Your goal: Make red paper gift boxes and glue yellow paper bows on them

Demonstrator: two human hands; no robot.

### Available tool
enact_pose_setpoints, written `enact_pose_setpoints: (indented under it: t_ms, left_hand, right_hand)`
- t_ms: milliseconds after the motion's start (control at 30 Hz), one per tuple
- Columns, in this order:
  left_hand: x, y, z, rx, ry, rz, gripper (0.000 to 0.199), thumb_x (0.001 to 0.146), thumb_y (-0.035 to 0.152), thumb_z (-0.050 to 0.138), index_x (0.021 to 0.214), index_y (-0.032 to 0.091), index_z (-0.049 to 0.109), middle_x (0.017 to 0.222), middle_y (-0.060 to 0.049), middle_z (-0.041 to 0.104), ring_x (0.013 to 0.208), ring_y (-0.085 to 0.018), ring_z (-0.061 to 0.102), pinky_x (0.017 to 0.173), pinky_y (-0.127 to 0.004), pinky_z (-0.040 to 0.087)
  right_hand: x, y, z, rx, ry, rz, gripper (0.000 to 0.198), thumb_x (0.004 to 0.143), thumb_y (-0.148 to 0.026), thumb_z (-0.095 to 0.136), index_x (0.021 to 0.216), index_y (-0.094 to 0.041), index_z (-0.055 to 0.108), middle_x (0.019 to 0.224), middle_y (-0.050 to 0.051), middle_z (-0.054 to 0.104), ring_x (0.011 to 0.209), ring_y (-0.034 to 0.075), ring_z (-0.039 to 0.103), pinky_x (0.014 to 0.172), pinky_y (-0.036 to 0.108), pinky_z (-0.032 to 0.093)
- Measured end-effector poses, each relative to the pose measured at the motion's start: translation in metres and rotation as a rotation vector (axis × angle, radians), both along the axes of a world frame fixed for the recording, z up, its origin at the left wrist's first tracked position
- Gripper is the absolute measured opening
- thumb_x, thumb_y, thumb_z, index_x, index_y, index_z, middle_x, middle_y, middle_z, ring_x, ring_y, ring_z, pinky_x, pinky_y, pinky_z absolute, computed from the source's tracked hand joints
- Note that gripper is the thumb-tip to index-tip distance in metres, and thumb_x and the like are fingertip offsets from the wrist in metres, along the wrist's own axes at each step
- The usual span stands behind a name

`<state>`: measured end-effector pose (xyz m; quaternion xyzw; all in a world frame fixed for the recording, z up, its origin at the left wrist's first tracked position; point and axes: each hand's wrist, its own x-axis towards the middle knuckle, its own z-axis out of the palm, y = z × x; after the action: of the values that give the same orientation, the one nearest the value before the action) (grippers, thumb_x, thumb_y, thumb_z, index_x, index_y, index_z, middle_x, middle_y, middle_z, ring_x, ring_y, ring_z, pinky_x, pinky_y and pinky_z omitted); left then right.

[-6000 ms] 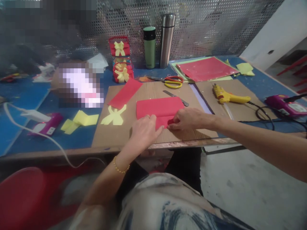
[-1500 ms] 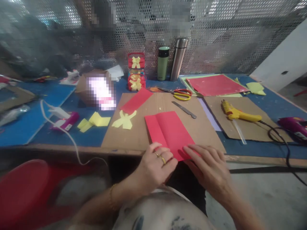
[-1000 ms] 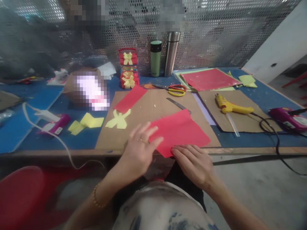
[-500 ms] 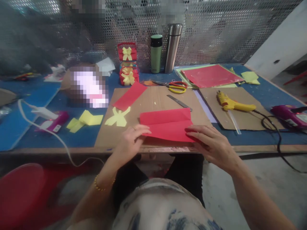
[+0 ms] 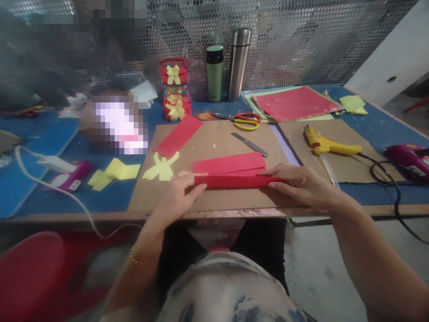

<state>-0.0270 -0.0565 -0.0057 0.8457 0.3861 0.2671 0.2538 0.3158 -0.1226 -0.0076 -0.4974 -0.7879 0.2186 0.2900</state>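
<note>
A sheet of red paper [image 5: 231, 163] lies near the front edge of the cardboard mat [image 5: 214, 134], its near part folded up into a narrow upright strip. My left hand [image 5: 183, 190] pinches the left end of that fold between thumb and fingers. At the right end, my right hand [image 5: 295, 183] grips the same fold, thumb in front and fingers behind. A red paper strip [image 5: 179, 135] and a yellow paper bow shape [image 5: 161, 166] rest to the left of the sheet. Beyond it is a flat grey blade [image 5: 250, 144].
Scissors [image 5: 243, 120] lie at the mat's back edge. A yellow glue gun [image 5: 330, 142] rests on cardboard at right, its cord trailing off the table. Finished red boxes with bows [image 5: 174, 91], a green tumbler [image 5: 215, 74] and a steel flask [image 5: 240, 65] stand behind. Yellow paper pieces [image 5: 114, 172] lie left.
The near part of the red paper, flat before, is now bent up into a narrow fold. Both thumbs have come round to its front, and the hands still hold its ends.
</note>
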Motion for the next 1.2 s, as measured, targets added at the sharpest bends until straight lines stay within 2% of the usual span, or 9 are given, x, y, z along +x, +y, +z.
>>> enact_pose_setpoints:
  t_ms: [67, 167, 333, 433, 567, 667, 800, 933, 1200]
  left_hand:
    - [0.003, -0.001, -0.002, 0.024, -0.015, 0.069, 0.034, 0.101, 0.034, 0.056, 0.076, 0.018, 0.072, 0.097, -0.01, 0.078, 0.088, -0.021, 0.069, 0.084, -0.039, 0.057]
    - [0.009, -0.003, -0.007, 0.072, -0.036, 0.148, 0.034, 0.101, 0.041, 0.056, 0.08, 0.019, 0.073, 0.09, -0.008, 0.078, 0.085, -0.022, 0.07, 0.083, -0.039, 0.056]
    - [0.017, -0.002, -0.017, 0.193, -0.021, 0.282, 0.026, 0.099, 0.04, 0.06, 0.09, 0.02, 0.075, 0.091, -0.007, 0.079, 0.088, -0.024, 0.071, 0.086, -0.041, 0.055]
    - [0.019, -0.001, -0.022, 0.259, 0.054, 0.345, 0.025, 0.099, 0.039, 0.061, 0.087, 0.021, 0.073, 0.082, -0.005, 0.074, 0.078, -0.022, 0.066, 0.077, -0.037, 0.052]
    - [0.025, 0.0, -0.023, 0.313, 0.105, 0.412, 0.02, 0.097, 0.039, 0.065, 0.087, 0.023, 0.071, 0.074, -0.002, 0.069, 0.072, -0.022, 0.061, 0.073, -0.036, 0.048]
    - [0.029, -0.001, -0.022, 0.277, 0.075, 0.383, 0.008, 0.097, 0.03, 0.065, 0.097, 0.024, 0.07, 0.086, -0.003, 0.074, 0.08, -0.023, 0.065, 0.08, -0.038, 0.048]
    - [0.029, -0.001, -0.021, 0.268, 0.09, 0.245, 0.031, 0.102, 0.02, 0.054, 0.129, 0.028, 0.068, 0.105, -0.005, 0.076, 0.097, -0.024, 0.065, 0.088, -0.04, 0.045]
    - [0.026, 0.001, -0.025, 0.303, 0.203, 0.184, 0.033, 0.106, 0.026, 0.049, 0.122, 0.03, 0.078, 0.093, -0.006, 0.069, 0.091, -0.024, 0.058, 0.083, -0.039, 0.04]
    - [0.023, 0.004, -0.026, 0.282, 0.262, 0.15, 0.046, 0.104, 0.015, 0.045, 0.13, 0.038, 0.075, 0.095, -0.006, 0.063, 0.089, -0.023, 0.051, 0.08, -0.04, 0.036]
  right_hand:
    - [-0.002, 0.003, 0.002, -0.012, -0.005, -0.038, 0.035, 0.103, -0.049, 0.054, 0.089, -0.024, 0.074, 0.087, 0.005, 0.078, 0.083, 0.021, 0.072, 0.074, 0.033, 0.058]
    - [-0.009, 0.009, 0.001, 0.024, -0.045, -0.129, 0.044, 0.104, -0.05, 0.05, 0.071, -0.024, 0.059, 0.065, 0.001, 0.064, 0.06, 0.015, 0.059, 0.058, 0.028, 0.047]
    - [-0.021, 0.017, -0.014, 0.144, -0.155, -0.279, 0.037, 0.101, -0.043, 0.052, 0.07, -0.024, 0.051, 0.064, 0.0, 0.061, 0.058, 0.016, 0.055, 0.056, 0.029, 0.04]
    - [-0.026, 0.017, -0.026, 0.191, -0.201, -0.419, 0.02, 0.097, -0.041, 0.059, 0.095, -0.022, 0.063, 0.072, 0.002, 0.065, 0.062, 0.019, 0.059, 0.057, 0.031, 0.041]
    - [-0.031, 0.013, -0.031, 0.235, -0.239, -0.476, 0.043, 0.098, -0.038, 0.058, 0.136, -0.018, 0.056, 0.081, 0.003, 0.068, 0.07, 0.022, 0.064, 0.062, 0.033, 0.046]
    - [-0.032, 0.011, -0.029, 0.284, -0.277, -0.4, 0.029, 0.102, -0.035, 0.054, 0.126, -0.022, 0.064, 0.09, 0.006, 0.072, 0.079, 0.023, 0.066, 0.07, 0.034, 0.049]
    - [-0.031, 0.009, -0.027, 0.321, -0.307, -0.313, 0.025, 0.105, -0.031, 0.05, 0.105, -0.022, 0.074, 0.087, 0.007, 0.071, 0.08, 0.021, 0.066, 0.072, 0.034, 0.048]
    - [-0.028, 0.008, -0.028, 0.308, -0.334, -0.305, 0.026, 0.103, -0.026, 0.051, 0.113, -0.02, 0.074, 0.086, 0.008, 0.073, 0.08, 0.023, 0.068, 0.069, 0.035, 0.046]
    - [-0.024, 0.007, -0.025, 0.193, -0.154, -0.296, 0.025, 0.098, -0.022, 0.052, 0.11, -0.022, 0.074, 0.096, 0.006, 0.08, 0.086, 0.023, 0.074, 0.075, 0.037, 0.048]
